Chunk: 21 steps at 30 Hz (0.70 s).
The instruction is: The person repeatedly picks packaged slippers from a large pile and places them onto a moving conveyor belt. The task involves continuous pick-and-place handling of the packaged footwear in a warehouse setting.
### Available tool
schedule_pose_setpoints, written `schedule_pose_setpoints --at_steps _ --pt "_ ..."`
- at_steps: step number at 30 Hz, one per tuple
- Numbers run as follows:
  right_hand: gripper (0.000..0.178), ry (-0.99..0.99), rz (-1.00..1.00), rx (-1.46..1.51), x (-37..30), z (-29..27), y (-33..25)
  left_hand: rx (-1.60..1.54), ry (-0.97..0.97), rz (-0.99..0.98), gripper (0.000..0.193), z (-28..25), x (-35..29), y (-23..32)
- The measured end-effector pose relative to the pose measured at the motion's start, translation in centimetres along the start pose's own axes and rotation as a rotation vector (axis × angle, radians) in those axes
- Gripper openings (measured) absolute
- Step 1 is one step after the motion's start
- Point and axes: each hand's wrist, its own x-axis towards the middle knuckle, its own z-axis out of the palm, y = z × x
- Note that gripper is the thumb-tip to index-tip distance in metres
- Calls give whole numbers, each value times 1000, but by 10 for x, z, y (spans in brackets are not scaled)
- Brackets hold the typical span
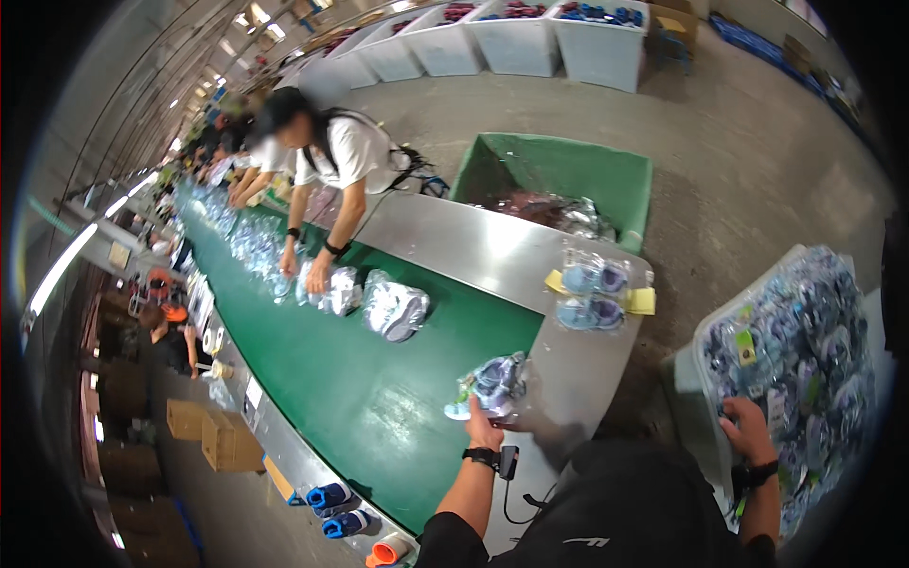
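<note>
My left hand [485, 431] is closed on a pair of blue-and-purple shoes in a clear plastic bag [496, 383], held above the near end of the green conveyor belt [398, 407]. At the right, my right hand [748, 431] is at the edge of a large white bin [696, 398] heaped with bagged shoes [795, 341]. Its fingers are partly hidden, so I cannot tell whether they grip anything. Further up the belt lies another bagged pair of shoes [396, 308], near the hands of a co-worker [346, 161], who is handling bagged shoes.
Light-blue bagged shoes [594, 293] with yellow paper rest on the metal side table [483, 241]. Behind it stands a green bin [559, 156] with plastic wrap. Blue shoes [336, 511] and an orange tape roll [388, 549] sit on the left ledge. White bins [597, 52] line the back.
</note>
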Motion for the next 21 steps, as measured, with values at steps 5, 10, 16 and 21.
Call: schedule_pose_setpoints --at_steps 5,10,16,21 --pt "36 73 5 96 1 -14 -33 20 -271 1 54 43 -34 19" --pt "34 89 -146 1 6 -45 -86 93 -545 -81 55 123 -118 11" --pt "46 187 -420 -17 10 -66 -133 243 -780 -383 61 205 -199 -37" --pt "73 148 -554 -47 -10 -54 -139 554 -878 -600 61 237 -256 -92"
